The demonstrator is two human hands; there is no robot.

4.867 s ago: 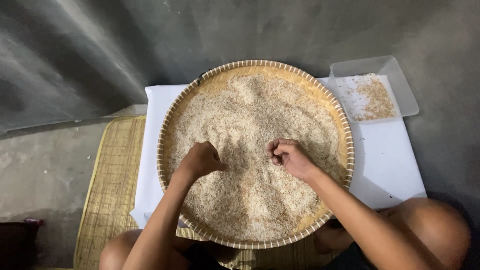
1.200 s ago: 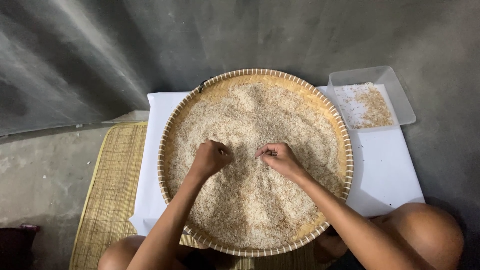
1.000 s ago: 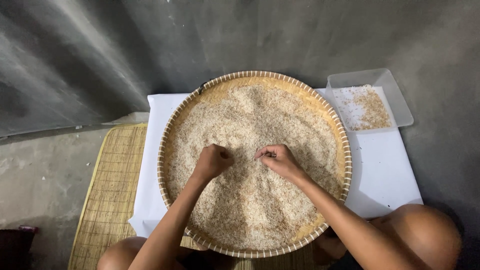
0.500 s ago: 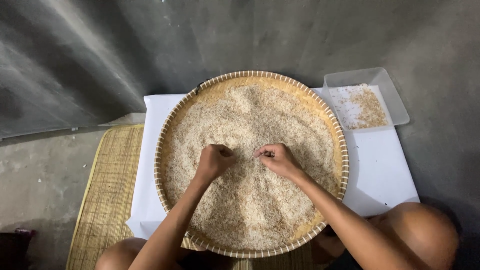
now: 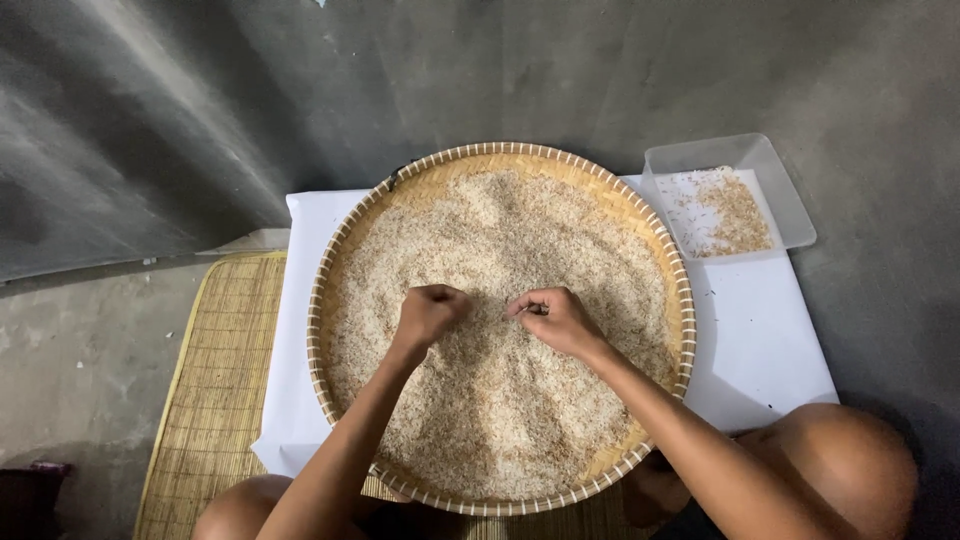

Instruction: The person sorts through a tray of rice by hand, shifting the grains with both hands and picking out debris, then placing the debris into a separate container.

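Drawn closer together at the woven tray's centre, my left hand curls loosely and my right hand pinches the loose, light, easily spilled rice grains.

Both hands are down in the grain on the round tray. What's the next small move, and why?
Probably lift the right hand and carry its pinch to the clear plastic container beyond the woven tray. Its fingertips look closed together over the rice, and the container already holds a small pile of darker bits. The left hand can go on picking.
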